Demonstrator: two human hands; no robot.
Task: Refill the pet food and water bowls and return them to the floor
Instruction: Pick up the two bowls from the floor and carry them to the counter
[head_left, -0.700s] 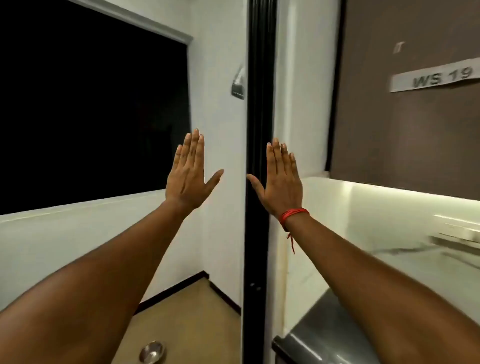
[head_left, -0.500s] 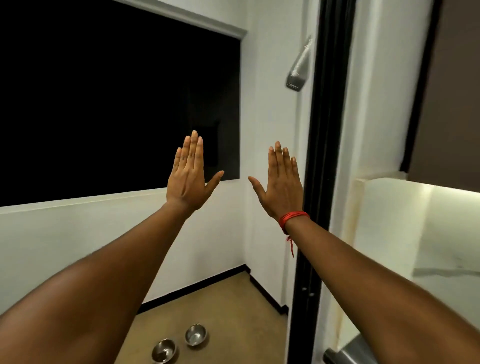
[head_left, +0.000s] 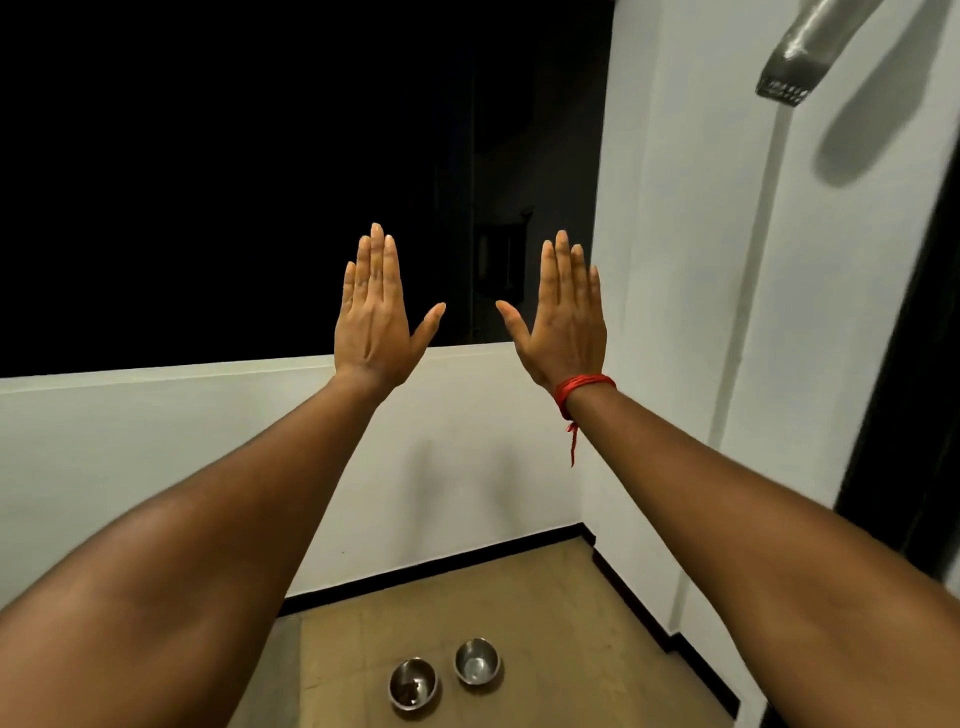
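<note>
Bowls now fuller in view; left hand, right hand fingers straight, empty.

Tan floor, two steel bowls

Both arms are bare, with no sleeves showing anywhere up to the near edge of the view. The left hand has no ring, watch or band on it. The right hand has a red thread wound around its wrist, and a thin loose end with a small knot hangs down from it
</note>
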